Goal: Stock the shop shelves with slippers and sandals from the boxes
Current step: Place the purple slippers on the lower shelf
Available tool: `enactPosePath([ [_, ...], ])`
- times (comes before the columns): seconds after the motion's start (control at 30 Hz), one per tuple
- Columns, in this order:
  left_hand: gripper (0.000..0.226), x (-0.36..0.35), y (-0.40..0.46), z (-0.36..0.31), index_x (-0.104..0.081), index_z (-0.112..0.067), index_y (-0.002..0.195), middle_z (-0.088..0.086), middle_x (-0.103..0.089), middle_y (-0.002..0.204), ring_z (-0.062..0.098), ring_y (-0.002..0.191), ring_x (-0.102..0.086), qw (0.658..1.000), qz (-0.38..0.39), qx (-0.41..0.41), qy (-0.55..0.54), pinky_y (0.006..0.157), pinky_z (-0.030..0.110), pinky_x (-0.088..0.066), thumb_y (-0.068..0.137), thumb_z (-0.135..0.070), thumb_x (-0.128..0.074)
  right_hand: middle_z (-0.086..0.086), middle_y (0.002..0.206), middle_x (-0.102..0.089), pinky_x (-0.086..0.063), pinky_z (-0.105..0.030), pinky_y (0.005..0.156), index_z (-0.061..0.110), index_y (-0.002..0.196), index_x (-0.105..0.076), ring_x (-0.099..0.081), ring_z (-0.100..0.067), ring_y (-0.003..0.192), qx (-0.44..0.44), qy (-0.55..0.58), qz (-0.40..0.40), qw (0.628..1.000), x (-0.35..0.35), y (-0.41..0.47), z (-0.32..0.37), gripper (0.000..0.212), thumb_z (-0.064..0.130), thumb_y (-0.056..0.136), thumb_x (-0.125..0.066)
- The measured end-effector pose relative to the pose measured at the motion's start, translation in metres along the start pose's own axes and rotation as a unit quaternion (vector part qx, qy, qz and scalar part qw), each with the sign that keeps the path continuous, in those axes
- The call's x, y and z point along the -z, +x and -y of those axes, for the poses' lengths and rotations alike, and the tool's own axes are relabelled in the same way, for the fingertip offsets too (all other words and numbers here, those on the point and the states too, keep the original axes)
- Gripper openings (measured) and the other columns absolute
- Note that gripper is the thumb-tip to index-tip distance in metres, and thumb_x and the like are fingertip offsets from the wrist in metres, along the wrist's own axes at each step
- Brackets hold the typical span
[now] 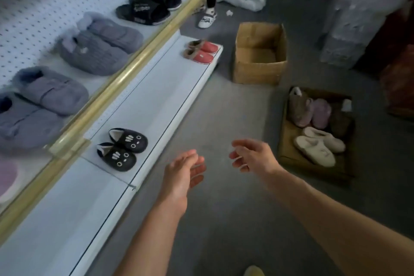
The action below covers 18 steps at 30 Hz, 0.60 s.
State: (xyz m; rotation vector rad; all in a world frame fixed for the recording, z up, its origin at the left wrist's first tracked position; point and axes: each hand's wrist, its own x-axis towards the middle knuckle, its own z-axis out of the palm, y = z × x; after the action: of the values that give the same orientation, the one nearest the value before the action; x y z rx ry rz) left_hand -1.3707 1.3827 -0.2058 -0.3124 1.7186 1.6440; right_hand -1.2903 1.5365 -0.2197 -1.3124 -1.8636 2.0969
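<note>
Both hands are empty and held over the grey floor [224,101], near the front edge of the lower shelf [156,101]. The left hand [182,171] has its fingers nearly straight and relaxed. The right hand [252,154] has fingers loosely curled, gripping nothing.

On the lower shelf, a dark pair of cat-face slippers [122,149] sits near, just left of the left hand. A red pair [202,51] sits at the far end of the same shelf.

On the upper shelf [143,31], behind a brass-coloured rail [125,76], stand grey-blue pairs [98,45] and, farther off, a black pair [149,5].

To the right on the floor, a low box [289,150] holds cream slippers [318,145] and mauve ones [310,112]. Beyond it stands an open cardboard box [259,69], interior apparently bare. Another person's foot [207,19] shows at the far end.
</note>
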Motion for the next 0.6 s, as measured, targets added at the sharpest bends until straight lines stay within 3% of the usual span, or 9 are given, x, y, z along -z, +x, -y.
enactPosePath([
  [0.17, 0.008, -0.12, 0.004, 0.022, -0.063, -0.018, 0.1, 0.004, -0.071, 0.087, 0.019, 0.075, -0.066, 0.997, 0.065, 0.038, 0.025, 0.068, 0.029, -0.049, 0.095, -0.015, -0.057, -0.005, 0.077, -0.063, -0.04, -0.022, 0.05, 0.01, 0.103, -0.062, -0.054, -0.016, 0.058, -0.071, -0.006, -0.035, 0.997, 0.128, 0.007, -0.008, 0.013, 0.009, 0.098, -0.05],
  [0.3, 0.007, -0.191, 0.015, 0.028, -0.064, -0.019, 0.097, 0.004, -0.071, 0.087, 0.018, 0.075, -0.066, 0.99, 0.104, 0.061, 0.07, 0.07, 0.03, -0.05, 0.095, -0.016, -0.057, -0.01, 0.079, -0.064, -0.04, -0.026, 0.053, 0.012, 0.099, -0.062, -0.055, -0.019, 0.061, -0.094, 0.019, -0.107, 0.99, 0.206, 0.016, -0.016, 0.013, 0.008, 0.098, -0.049],
  [0.6, 0.011, -0.326, 0.092, 0.029, -0.064, -0.019, 0.095, 0.005, -0.071, 0.086, 0.019, 0.073, -0.066, 0.98, 0.13, 0.09, 0.12, 0.068, 0.03, -0.05, 0.096, -0.013, -0.055, -0.016, 0.086, -0.063, -0.041, -0.027, 0.052, 0.005, 0.106, -0.063, -0.058, -0.018, 0.058, -0.138, 0.1, -0.193, 0.966, 0.326, 0.099, -0.028, 0.017, 0.007, 0.098, -0.048],
])
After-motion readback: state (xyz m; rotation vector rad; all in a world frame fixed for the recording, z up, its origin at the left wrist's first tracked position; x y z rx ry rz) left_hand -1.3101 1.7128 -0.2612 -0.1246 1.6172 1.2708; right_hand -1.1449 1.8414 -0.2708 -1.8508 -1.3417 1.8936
